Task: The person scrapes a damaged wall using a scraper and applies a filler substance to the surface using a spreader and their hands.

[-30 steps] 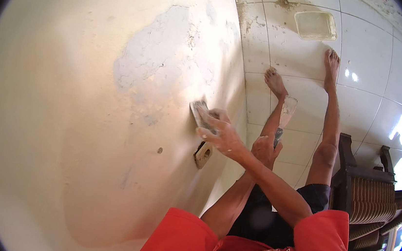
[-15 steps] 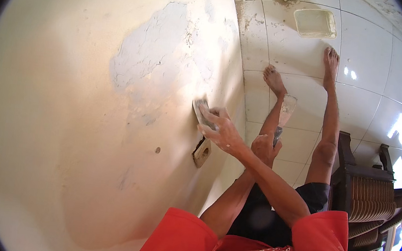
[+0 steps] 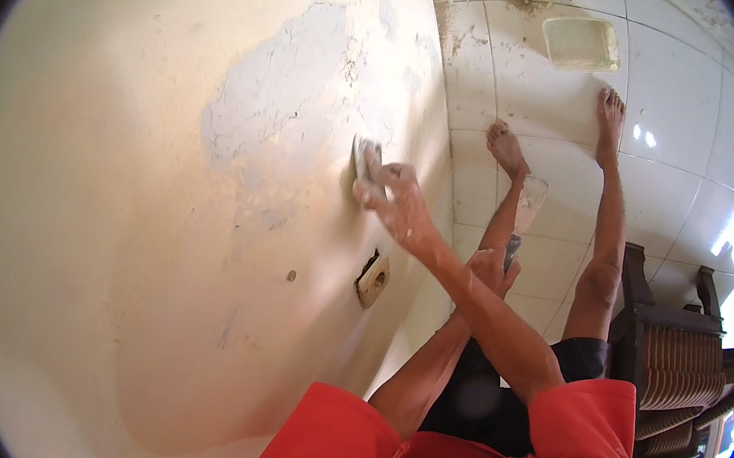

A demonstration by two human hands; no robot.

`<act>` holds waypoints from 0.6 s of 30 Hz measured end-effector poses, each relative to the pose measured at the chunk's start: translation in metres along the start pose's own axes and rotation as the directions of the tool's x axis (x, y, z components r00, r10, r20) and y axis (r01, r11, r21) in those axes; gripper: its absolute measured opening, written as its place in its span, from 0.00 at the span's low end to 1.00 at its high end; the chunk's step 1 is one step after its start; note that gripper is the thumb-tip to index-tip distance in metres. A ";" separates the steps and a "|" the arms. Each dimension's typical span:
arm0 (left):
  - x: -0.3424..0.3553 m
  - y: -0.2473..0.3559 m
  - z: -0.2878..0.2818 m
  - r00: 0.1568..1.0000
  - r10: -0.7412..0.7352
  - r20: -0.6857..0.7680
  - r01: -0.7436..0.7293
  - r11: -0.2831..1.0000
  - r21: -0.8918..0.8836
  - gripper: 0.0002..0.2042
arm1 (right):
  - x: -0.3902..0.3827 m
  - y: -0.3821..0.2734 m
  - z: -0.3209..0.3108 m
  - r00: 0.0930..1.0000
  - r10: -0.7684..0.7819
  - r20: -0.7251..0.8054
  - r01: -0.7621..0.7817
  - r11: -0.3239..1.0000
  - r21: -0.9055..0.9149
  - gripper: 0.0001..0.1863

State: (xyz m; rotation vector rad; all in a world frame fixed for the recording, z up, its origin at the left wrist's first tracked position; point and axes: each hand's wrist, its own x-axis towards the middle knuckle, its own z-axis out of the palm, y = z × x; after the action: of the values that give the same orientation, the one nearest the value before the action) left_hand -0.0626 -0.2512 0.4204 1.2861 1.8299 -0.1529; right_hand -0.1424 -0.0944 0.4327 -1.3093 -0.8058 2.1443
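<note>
My right hand, dusted with white, reaches across my left arm to the cream wall. Its closed fingers press a flat grey rectangular pad against the surface. Motion smears the pad, so I cannot tell its exact kind. Beside it spreads a large grey-white patch of cracked, bare plaster. Lower down, my left hand is closed round the dark handle of a putty knife. The knife's broad, whitish blade points away from me over the floor, next to my shin.
A shallow pale tray lies on the white tiled floor beyond my bare feet. A loose socket plate covers part of a wall hole. Dark wooden furniture with striped cushions stands at my right.
My right hand and the pad have moved up the picture along the wall, away from the socket plate. My left hand still holds the putty knife in about the same place.
</note>
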 end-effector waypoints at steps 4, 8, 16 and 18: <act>0.004 -0.004 -0.003 1.000 -0.004 -0.014 0.004 0.999 0.043 0.14 | -0.046 0.011 -0.001 0.975 -0.220 0.028 0.222 0.966 -0.132 0.29; -0.009 0.003 0.002 1.000 0.012 -0.026 -0.015 0.993 -0.117 0.17 | 0.012 0.058 -0.032 0.909 -0.382 -0.164 0.390 0.921 0.014 0.32; -0.002 -0.001 -0.006 0.999 0.051 -0.011 -0.052 0.987 -0.150 0.18 | 0.009 -0.006 -0.018 0.999 -0.048 -0.009 0.049 0.989 0.139 0.32; 0.000 -0.007 -0.003 0.996 -0.013 0.087 0.010 0.999 0.030 0.16 | -0.012 0.001 -0.016 0.979 -0.142 0.143 0.165 0.974 -0.157 0.29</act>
State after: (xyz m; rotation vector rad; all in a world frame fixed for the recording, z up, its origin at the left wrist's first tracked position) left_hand -0.0698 -0.2526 0.4201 1.2701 1.7673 -0.2396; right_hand -0.1226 -0.0999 0.4336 -1.1522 -1.1264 2.0924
